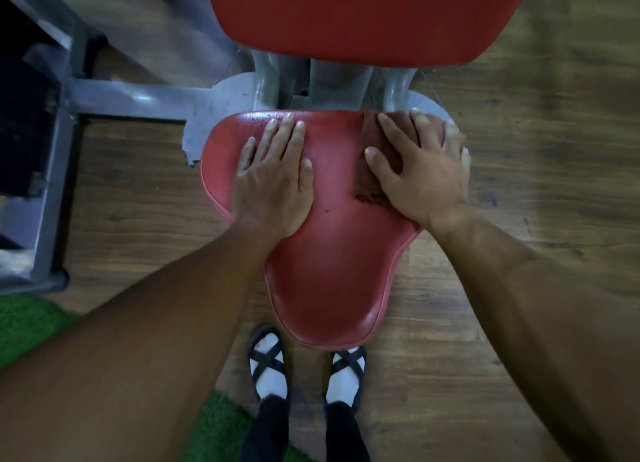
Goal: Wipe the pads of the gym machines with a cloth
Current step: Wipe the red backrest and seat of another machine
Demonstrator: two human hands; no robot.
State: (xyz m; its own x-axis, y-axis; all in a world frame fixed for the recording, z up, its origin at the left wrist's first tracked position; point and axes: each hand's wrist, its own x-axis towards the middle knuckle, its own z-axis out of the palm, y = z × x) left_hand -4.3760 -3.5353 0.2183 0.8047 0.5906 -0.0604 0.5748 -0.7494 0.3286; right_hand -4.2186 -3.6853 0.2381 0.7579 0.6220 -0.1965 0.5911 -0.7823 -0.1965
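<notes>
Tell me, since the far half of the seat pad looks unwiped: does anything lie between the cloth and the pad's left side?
Yes: the left hand rests flat on the seat pad, left of the cloth under the right hand.

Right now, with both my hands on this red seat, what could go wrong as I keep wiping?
The brown cloth lies at the far right edge of the seat pad under your flat right hand; a push outward could slide it off onto the wooden floor. Your left hand rests bare on the pad, so it may smudge it, and the patch beneath could go unwiped. The back pad above could be missed.
</notes>
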